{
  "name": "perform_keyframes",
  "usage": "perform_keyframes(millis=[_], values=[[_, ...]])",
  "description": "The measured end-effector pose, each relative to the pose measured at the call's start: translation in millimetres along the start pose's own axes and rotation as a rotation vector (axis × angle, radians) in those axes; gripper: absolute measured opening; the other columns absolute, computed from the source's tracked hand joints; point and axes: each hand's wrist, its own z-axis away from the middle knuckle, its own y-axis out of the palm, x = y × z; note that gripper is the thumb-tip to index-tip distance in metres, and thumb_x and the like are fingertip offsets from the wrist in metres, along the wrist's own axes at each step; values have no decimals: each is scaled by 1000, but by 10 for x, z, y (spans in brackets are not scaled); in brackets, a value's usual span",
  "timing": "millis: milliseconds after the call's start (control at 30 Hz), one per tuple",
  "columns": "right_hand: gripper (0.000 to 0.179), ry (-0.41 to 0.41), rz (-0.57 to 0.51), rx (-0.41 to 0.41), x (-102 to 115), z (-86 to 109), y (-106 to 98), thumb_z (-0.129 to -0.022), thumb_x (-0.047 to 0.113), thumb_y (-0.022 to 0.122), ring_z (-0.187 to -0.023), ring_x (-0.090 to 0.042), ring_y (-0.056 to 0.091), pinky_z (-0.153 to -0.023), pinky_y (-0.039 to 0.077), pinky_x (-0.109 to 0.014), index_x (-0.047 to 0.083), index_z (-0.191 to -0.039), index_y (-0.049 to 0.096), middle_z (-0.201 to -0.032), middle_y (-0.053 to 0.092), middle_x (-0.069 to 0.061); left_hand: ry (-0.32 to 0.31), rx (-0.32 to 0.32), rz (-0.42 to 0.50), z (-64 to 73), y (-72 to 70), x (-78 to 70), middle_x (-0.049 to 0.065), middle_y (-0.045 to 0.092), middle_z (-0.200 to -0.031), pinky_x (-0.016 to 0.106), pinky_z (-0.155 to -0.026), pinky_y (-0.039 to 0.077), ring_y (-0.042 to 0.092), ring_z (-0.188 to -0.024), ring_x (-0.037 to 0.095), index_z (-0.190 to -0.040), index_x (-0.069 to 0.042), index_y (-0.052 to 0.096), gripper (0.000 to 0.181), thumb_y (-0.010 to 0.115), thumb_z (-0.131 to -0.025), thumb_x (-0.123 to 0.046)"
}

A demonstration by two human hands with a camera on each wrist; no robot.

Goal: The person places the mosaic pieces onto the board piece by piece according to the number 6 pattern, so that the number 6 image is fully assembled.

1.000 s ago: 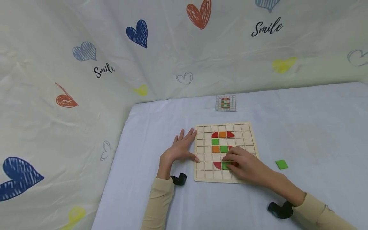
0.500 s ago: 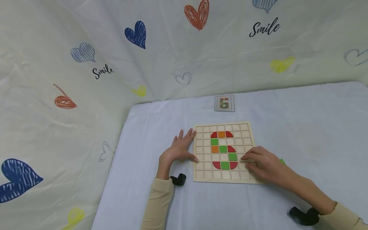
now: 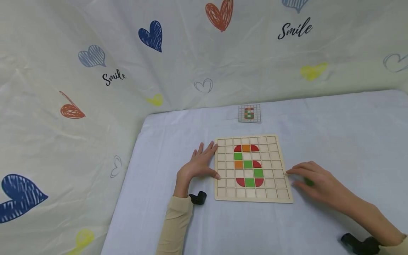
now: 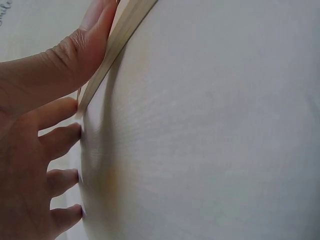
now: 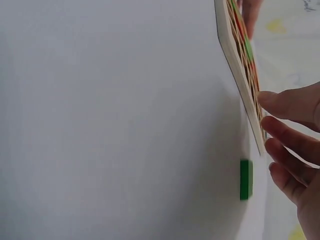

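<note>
A pale wooden grid board point(image 3: 227, 193) lies on the white cloth, with red rounded-corner tiles point(image 3: 240, 182), orange square tiles point(image 3: 238, 164) and green square tiles point(image 3: 249, 182) set in its cells. My left hand point(image 3: 198, 166) rests at the board's left edge, fingers spread and thumb on its rim; the left wrist view shows the thumb point(image 4: 82, 55) along the edge. Just right of the board hovers my right hand point(image 3: 320, 182), fingers loosely bent and holding nothing. A loose green tile point(image 5: 246, 180) lies on the cloth below it, partly hidden by the hand in the head view.
Behind the board lies a small card point(image 3: 249, 113) printed with a grid and a coloured figure. A hanging cloth point(image 3: 178, 63) with hearts and "Smile" lettering rises behind and to the left of the table. Black wrist devices point(image 3: 198, 198) are on both wrists.
My right hand has moved right, from the figure on the board to over the loose green tile. A green tile and red tiles it covered now show. The left hand stays put.
</note>
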Motion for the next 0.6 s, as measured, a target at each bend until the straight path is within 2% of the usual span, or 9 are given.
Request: perform_keyframes(millis=[200,233,400,600], values=[[64,29,43,-28,-131,173,-112,-99,65,44,-101,-2,54,-94,35,2,12,-102,78,-101,72,-2,-2,3,4,-11,18,-1,-2,3,-175,52,-129,-6,-15,-160,30,-167,-22,15,120,92,-76,-36],[67,27,46,-40,-152,203,-122,-99,66,40,-101,-1,53,-95,34,2,11,-101,78,-100,71,-3,-2,3,2,-13,20,-1,-2,3,-175,52,-129,-6,-15,-160,30,-167,-23,15,120,92,-76,-36],[69,29,35,-75,-235,311,-140,-98,67,42,-105,7,50,-99,29,3,7,-99,77,-98,68,-4,-2,-4,0,-12,13,-1,-2,3,-175,52,-129,-6,-14,-160,30,-167,-23,15,120,92,-76,-36],[66,29,36,-89,-276,344,-127,-98,66,43,-102,5,50,-95,32,2,10,-92,77,-97,66,-2,0,-1,-2,-9,6,7,-1,3,-175,52,-129,-6,-14,-160,31,-167,-22,15,120,92,-76,-35]])
